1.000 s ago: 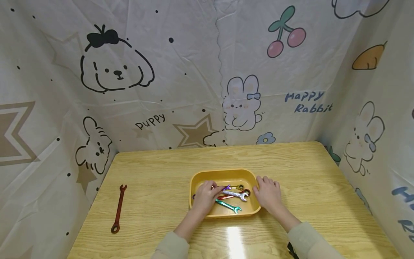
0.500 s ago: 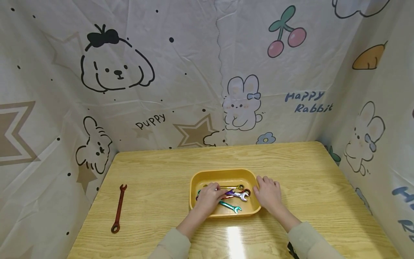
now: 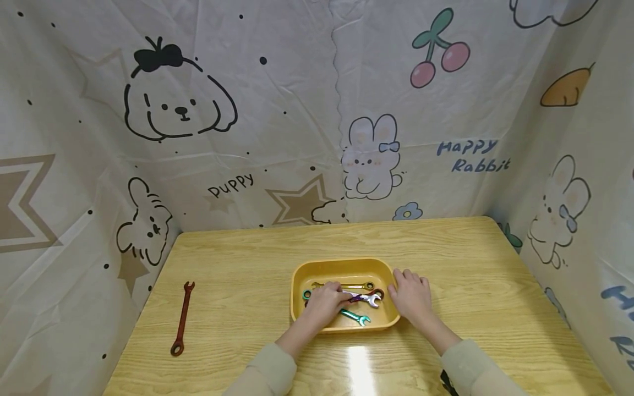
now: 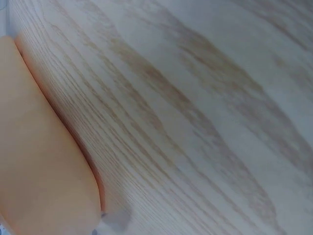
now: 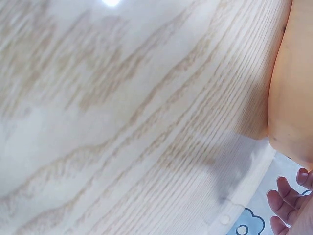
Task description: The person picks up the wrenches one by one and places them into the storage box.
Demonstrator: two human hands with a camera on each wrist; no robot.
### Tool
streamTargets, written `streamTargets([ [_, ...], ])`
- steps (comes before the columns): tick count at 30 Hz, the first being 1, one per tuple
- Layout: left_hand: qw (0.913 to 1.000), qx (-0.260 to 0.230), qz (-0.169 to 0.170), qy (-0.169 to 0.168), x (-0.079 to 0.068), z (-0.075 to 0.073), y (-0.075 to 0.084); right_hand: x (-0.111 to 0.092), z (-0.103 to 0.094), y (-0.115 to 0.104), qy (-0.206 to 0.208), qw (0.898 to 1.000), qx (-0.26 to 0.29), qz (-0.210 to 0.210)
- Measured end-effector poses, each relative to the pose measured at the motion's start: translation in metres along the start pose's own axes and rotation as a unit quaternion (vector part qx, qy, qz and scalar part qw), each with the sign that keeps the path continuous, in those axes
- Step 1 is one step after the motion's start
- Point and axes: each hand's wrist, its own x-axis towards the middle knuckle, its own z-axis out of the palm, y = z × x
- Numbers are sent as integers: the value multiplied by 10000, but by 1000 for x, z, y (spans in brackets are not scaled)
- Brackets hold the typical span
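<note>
In the head view, a yellow plastic tray [image 3: 342, 265] holds several colored ratchet wrenches. My left hand [image 3: 324, 303] reaches into it and pinches a purple wrench [image 3: 356, 298], whose far part the hand covers. This wrench lies across a silver wrench [image 3: 372, 301]. Around the hand lie a green wrench [image 3: 355, 317], a gold wrench [image 3: 353, 286] and a red wrench, mostly covered. My right hand [image 3: 412, 296] grips the tray's right rim, thumb at its inner side. The wrist views show the tray's outer wall [image 4: 44, 161] and, at lower right, right-hand fingers [image 5: 282, 204].
A dark red wrench [image 3: 182, 319] lies alone on the left of the wooden table [image 3: 238, 275]. Cloth walls [image 3: 292, 110] with cartoon prints enclose the table at the back and sides. A small black object [image 3: 447, 381] shows beside the right sleeve.
My left hand has moved slightly right and toward the near side inside the tray, bringing the purple wrench over the silver one. My right hand stays at the rim.
</note>
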Motion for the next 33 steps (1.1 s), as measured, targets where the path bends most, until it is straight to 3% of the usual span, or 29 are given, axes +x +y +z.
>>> streamTargets([
  [8, 9979, -71, -132, -626, 2, 3, 2, 0, -1, 0, -56, 10000, 13, 11],
  [33, 9913, -83, -428, -1240, 6, 5, 4, 1, 0, 1, -73, 9999, 55, 61],
])
